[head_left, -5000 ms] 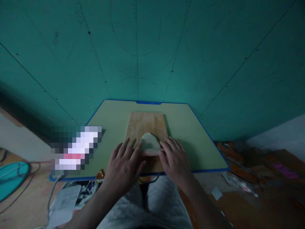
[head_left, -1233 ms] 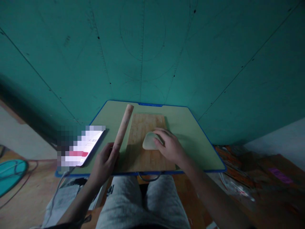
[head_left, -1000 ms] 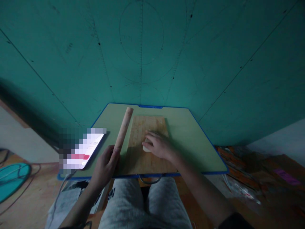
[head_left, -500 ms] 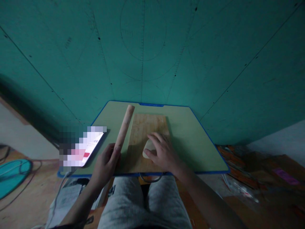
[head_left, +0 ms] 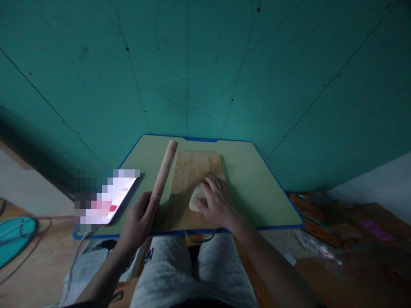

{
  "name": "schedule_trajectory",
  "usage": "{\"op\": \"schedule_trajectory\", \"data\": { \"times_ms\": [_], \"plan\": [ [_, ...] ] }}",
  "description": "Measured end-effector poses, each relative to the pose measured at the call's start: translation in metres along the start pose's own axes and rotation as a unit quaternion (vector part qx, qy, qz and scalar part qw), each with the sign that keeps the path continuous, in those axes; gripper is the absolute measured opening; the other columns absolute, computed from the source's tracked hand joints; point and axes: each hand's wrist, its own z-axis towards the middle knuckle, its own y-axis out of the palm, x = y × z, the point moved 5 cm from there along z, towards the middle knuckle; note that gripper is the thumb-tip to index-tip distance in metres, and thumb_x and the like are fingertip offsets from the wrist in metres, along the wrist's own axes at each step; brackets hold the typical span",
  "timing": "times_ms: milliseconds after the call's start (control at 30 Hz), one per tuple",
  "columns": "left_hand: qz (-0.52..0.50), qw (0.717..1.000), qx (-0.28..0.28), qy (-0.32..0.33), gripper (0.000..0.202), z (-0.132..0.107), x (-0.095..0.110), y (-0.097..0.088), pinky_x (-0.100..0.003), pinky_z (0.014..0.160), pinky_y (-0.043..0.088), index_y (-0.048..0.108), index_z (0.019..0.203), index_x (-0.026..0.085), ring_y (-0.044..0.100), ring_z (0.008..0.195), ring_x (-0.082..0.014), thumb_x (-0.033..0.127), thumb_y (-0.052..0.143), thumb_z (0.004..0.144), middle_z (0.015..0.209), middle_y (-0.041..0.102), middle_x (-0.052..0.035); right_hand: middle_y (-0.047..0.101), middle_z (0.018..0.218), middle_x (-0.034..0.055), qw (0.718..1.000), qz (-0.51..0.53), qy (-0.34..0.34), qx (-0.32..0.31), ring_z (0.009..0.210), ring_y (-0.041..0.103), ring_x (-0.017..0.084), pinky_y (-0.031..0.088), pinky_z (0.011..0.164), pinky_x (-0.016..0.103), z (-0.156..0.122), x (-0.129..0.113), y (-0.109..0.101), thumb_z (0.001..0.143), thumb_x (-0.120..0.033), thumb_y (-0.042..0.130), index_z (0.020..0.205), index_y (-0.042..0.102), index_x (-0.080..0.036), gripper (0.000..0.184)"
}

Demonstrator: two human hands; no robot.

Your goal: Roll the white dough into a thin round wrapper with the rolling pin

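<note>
My left hand (head_left: 144,214) is wrapped round the lower end of a pale wooden rolling pin (head_left: 165,169), which slants up and away beside the cutting board's left edge. A wooden cutting board (head_left: 183,171) lies on the table in front of me. On it rests a whitish, flattened piece of dough (head_left: 194,200). My right hand (head_left: 216,201) grips the dough from the right, its thumb on the near side and its fingers curled over the far side. The palm hides the right part of the dough.
The small table (head_left: 253,184) has a green top and a blue rim. A lit phone (head_left: 118,199), partly blurred out, stands at its left with a cable (head_left: 75,261) hanging down. Behind rises a green wall (head_left: 205,85). Boxes and plastic (head_left: 324,252) lie on the floor at right.
The view has shifted slightly, moving everything a little left. My right hand's fingers have settled lower and flatter over the dough. The left hand keeps the rolling pin in the same pose.
</note>
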Motion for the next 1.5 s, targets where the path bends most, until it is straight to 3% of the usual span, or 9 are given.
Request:
{"op": "schedule_trajectory", "data": {
  "times_ms": [267,433,600,700,867,1033,1167,1300,1500],
  "plan": [
    [0.015,1.0,0.006,0.015,0.052,0.0,-0.001,0.0,-0.025,0.044,0.036,0.057,0.085,0.02,0.049,0.05,-0.0157,0.071,0.045,0.083,0.058,0.053,0.0016,0.051,0.149,0.0197,0.999,0.04,-0.002,-0.002,0.139,0.046,0.033,0.036,0.117,0.052,-0.003,0.004,0.0,0.096,-0.045,0.053,0.143,0.053,-0.013,0.056],
    [0.052,0.997,-0.047,0.029,0.055,0.005,0.001,-0.004,-0.026,0.046,0.04,0.06,0.088,0.02,0.055,0.054,-0.018,0.072,0.045,0.084,0.062,0.06,-0.0007,0.054,0.147,0.0151,0.994,0.11,0.007,0.026,0.138,0.048,0.028,0.042,0.114,0.048,-0.013,0.012,-0.016,0.095,-0.035,0.054,0.141,0.054,-0.02,0.048],
    [0.17,0.967,-0.103,0.157,0.042,0.004,0.025,0.001,-0.026,0.047,0.033,0.065,0.089,0.023,0.055,0.049,-0.0173,0.062,0.05,0.086,0.062,0.063,-0.0011,0.062,0.13,0.0127,0.968,0.14,0.011,0.209,0.127,0.056,0.027,0.045,0.11,0.049,-0.02,0.026,-0.076,0.094,-0.026,0.052,0.131,0.057,-0.024,0.037],
    [0.224,0.921,-0.159,0.276,0.026,0.0,0.047,0.018,-0.027,0.055,0.036,0.068,0.089,0.025,0.061,0.062,-0.0189,0.046,0.054,0.09,0.074,0.068,-0.0041,0.064,0.121,0.0125,0.963,0.12,0.0,0.242,0.119,0.059,0.027,0.048,0.105,0.048,-0.015,0.029,-0.094,0.094,-0.025,0.051,0.12,0.061,-0.023,0.028],
    [0.295,0.869,-0.186,0.351,0.016,-0.004,0.059,0.04,-0.028,0.06,0.039,0.068,0.098,0.023,0.063,0.075,-0.0221,0.037,0.061,0.091,0.083,0.068,-0.0058,0.066,0.118,0.0133,0.987,0.087,0.037,0.133,0.114,0.062,0.028,0.051,0.1,0.046,-0.005,0.039,-0.062,0.097,-0.031,0.05,0.116,0.063,-0.021,0.026],
    [0.291,0.884,-0.141,0.338,0.037,0.004,0.06,0.042,-0.037,0.074,0.049,0.066,0.109,0.021,0.064,0.09,-0.0276,0.053,0.055,0.094,0.1,0.068,-0.0104,0.067,0.117,0.0138,0.993,0.075,0.077,0.047,0.113,0.062,0.028,0.049,0.1,0.045,-0.002,0.055,-0.028,0.098,-0.029,0.045,0.113,0.065,-0.018,0.028],
    [0.273,0.915,-0.102,0.279,0.049,0.029,0.059,0.04,-0.041,0.083,0.051,0.066,0.112,0.017,0.064,0.097,-0.0291,0.056,0.039,0.099,0.107,0.068,-0.0133,0.063,0.122,0.0138,0.988,0.087,0.115,0.051,0.121,0.058,0.025,0.046,0.106,0.041,0.014,0.068,-0.021,0.092,-0.025,0.053,0.115,0.065,-0.017,0.026],
    [0.285,0.919,-0.083,0.26,0.046,0.045,0.05,0.041,-0.042,0.085,0.052,0.066,0.112,0.017,0.064,0.097,-0.0282,0.052,0.039,0.099,0.108,0.067,-0.0134,0.062,0.129,0.016,0.987,0.075,0.137,0.037,0.123,0.059,0.026,0.046,0.108,0.043,0.017,0.065,-0.024,0.091,-0.024,0.055,0.122,0.064,-0.014,0.033],
    [0.32,0.903,-0.092,0.273,0.037,0.015,0.034,0.046,-0.047,0.095,0.051,0.064,0.112,0.021,0.061,0.109,-0.0298,0.047,0.04,0.099,0.113,0.068,-0.0112,0.066,0.126,0.0167,0.989,0.024,0.094,0.11,0.119,0.061,0.03,0.05,0.103,0.046,-0.026,0.036,-0.041,0.091,-0.024,0.049,0.12,0.065,-0.015,0.034]
  ]
}}
